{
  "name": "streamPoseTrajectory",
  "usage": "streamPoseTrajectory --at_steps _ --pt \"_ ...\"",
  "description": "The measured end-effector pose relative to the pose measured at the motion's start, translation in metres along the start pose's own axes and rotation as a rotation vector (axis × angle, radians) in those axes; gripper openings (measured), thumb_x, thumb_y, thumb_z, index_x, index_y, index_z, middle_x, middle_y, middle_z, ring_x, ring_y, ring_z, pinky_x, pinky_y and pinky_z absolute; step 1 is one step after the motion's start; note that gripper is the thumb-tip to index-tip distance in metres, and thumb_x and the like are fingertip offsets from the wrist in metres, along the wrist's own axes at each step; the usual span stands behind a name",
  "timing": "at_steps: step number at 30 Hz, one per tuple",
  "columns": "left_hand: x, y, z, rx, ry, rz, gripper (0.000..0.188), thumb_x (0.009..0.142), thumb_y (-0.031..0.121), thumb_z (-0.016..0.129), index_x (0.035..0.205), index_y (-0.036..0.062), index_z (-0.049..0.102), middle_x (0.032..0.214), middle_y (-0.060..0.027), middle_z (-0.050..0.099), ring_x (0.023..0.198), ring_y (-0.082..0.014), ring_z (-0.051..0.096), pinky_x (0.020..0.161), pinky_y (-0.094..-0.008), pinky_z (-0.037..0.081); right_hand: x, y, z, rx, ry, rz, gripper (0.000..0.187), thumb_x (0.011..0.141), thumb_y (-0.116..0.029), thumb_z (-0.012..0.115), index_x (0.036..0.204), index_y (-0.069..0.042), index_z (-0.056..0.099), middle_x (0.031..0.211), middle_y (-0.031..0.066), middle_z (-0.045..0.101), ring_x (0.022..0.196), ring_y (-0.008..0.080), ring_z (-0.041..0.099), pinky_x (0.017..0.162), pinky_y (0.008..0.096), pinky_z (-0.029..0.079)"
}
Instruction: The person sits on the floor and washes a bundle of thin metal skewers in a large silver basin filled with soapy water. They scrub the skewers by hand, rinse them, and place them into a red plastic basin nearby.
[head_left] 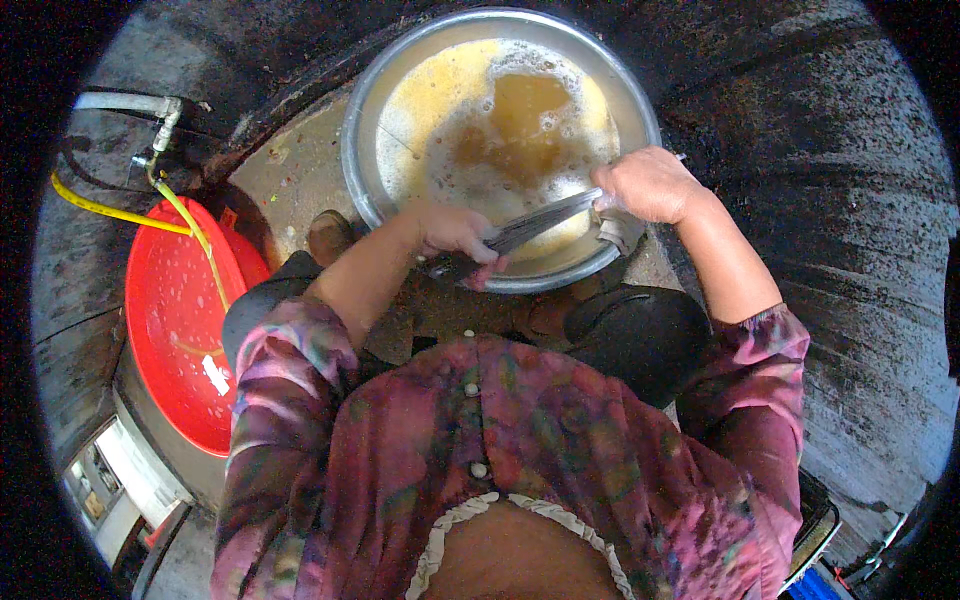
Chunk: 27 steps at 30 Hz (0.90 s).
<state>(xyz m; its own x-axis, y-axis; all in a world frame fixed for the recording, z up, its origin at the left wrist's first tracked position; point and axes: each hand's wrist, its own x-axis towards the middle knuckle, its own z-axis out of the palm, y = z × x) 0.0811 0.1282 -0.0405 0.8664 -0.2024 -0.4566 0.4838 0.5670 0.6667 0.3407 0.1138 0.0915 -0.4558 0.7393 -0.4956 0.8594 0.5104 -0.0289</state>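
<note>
A wide metal basin (352, 165) stands in front of me, holding cloudy brownish-yellow water (530, 110) with foam around it. Above its near right part, a long, narrow, dark grey thing (543, 224) with a pale streak slants between my hands; its kind I cannot make out, and it may be a bundle. My left hand (455, 235) is closed around its lower end, near the basin's front rim. The upper end is in the closed grip of my right hand (650, 185), by the right rim. A greyish cloth-like piece (622, 232) hangs below my right hand at the rim.
A red plastic basin (150, 320) rests at the left, with a yellow hose (205, 245) running into it from a tap (165, 130) on a pipe. Dark, stained walls (830, 190) close in on the right and behind the metal basin. My knees flank its near side.
</note>
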Motion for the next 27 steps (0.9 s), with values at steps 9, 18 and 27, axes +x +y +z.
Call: streamPoseTrajectory --at_steps 9,18,27 --pt "0.041 -0.046 -0.076 0.724 0.964 0.196 0.023 0.078 0.027 0.051 0.066 0.0078 0.055 0.057 -0.0047 0.051 0.046 -0.0163 0.051 0.043 -0.0307 0.04 -0.018 -0.031 -0.002 0.319 0.899 0.267 0.027 0.068 -0.011 0.064 0.091 -0.002 0.055 0.094 0.0159 0.055 0.091 0.0325 0.051 0.079 0.0404 0.039" --pt "0.059 -0.087 -0.176 0.357 1.084 -0.185 0.025 0.076 0.022 0.047 0.07 0.0014 0.06 0.071 -0.0141 0.06 0.062 -0.0286 0.057 0.058 -0.0391 0.044 -0.022 -0.042 0.028 0.845 0.518 0.374 0.023 0.07 -0.011 0.063 0.089 0.0 0.055 0.079 0.0161 0.057 0.077 0.0302 0.058 0.067 0.0355 0.046" --pt "0.071 -0.128 -0.22 0.604 1.042 -0.31 0.025 0.077 0.019 0.046 0.074 0.0 0.061 0.077 -0.0176 0.061 0.071 -0.0305 0.058 0.065 -0.0394 0.045 -0.025 -0.039 0.011 0.89 0.481 0.296 0.029 0.063 0.001 0.061 0.092 0.0 0.057 0.08 0.0116 0.058 0.075 0.0219 0.059 0.069 0.0294 0.046"
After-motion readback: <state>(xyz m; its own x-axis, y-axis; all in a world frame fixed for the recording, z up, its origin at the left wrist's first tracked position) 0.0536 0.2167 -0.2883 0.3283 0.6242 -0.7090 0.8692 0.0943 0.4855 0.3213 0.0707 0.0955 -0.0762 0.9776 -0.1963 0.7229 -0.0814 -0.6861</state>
